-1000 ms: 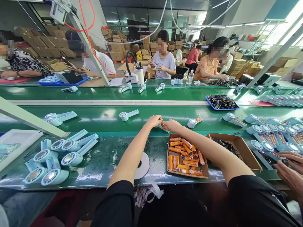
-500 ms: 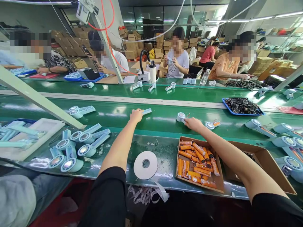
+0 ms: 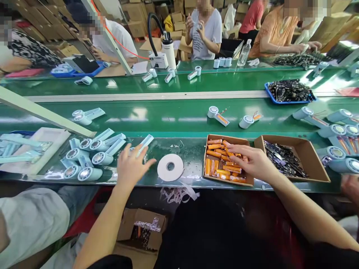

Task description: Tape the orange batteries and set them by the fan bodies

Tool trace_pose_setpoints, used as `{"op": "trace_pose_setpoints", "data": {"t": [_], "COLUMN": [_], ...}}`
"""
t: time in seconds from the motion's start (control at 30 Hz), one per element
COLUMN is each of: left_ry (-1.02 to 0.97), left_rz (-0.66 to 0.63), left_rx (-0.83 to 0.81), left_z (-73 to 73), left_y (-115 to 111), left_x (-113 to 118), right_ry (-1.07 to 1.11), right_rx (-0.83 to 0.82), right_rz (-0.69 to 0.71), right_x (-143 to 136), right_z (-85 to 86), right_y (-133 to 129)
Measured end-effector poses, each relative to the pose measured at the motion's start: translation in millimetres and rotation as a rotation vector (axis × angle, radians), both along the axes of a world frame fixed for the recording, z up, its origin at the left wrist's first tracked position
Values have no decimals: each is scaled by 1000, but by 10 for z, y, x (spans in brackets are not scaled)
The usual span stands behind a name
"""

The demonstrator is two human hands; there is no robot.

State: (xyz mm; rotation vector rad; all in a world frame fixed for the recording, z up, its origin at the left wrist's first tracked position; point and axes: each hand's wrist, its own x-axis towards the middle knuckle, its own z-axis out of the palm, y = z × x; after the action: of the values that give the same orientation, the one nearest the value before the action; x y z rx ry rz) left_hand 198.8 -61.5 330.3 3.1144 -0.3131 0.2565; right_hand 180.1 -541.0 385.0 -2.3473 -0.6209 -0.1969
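Observation:
My left hand (image 3: 132,164) has its fingers spread over a light-blue fan piece (image 3: 146,142), whose handle sticks out beyond the fingertips; the round end is hidden by the hand. My right hand (image 3: 248,158) reaches over a cardboard box of orange battery cells (image 3: 223,172), fingers extended above the cells, thumb side hidden. Between the hands lies a white tape roll (image 3: 164,168). Several light-blue fan bodies (image 3: 103,158) are grouped left of my left hand. Farther back on the green belt sits a fan body with an orange cell in its handle (image 3: 221,118).
Beside the cells is a box of dark strips (image 3: 319,170). A blue tray of black parts (image 3: 291,91) sits farther back. A slanted metal bar (image 3: 45,112) crosses the left side. People work across the belt; a person's hand (image 3: 350,190) shows at the right edge.
Both hands have come back toward the near edge, the left with the fan piece from the belt. My right hand has left the fan body and moved over the orange cells. The view has tilted down.

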Motion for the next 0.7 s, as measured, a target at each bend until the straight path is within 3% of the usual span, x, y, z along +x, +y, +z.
{"op": "trace_pose_setpoints", "data": {"t": [0.07, 0.13, 0.27, 0.37, 0.47, 0.57, 0.7], "left_ry": [70, 193, 110, -124, -302, -379, -364], "left_rz": [-264, -430, -450, -472, -549, -559, -328], "left_rx": [-34, -65, -195, -315, -355, -448, -666], "left_z": [-94, -189, -248, -150, -29, 25, 13], "left_y": [-235, -434, -648, -811, -1005, -1095, -995], "left_x": [-174, -297, -510, -695, -826, -850, -820], "right_ry": [5, 48, 385, 704, 812, 722, 442], "right_rx": [71, 138, 273, 450, 559, 388, -78], "right_rz": [43, 76, 46, 56, 160, 304, 482], "right_x": [-207, -356, -596, -773, -913, -968, -762], "right_z": [-29, -80, -203, -315, -431, -491, -400], "right_y": [117, 217, 368, 581, 918, 1174, 1077]}}
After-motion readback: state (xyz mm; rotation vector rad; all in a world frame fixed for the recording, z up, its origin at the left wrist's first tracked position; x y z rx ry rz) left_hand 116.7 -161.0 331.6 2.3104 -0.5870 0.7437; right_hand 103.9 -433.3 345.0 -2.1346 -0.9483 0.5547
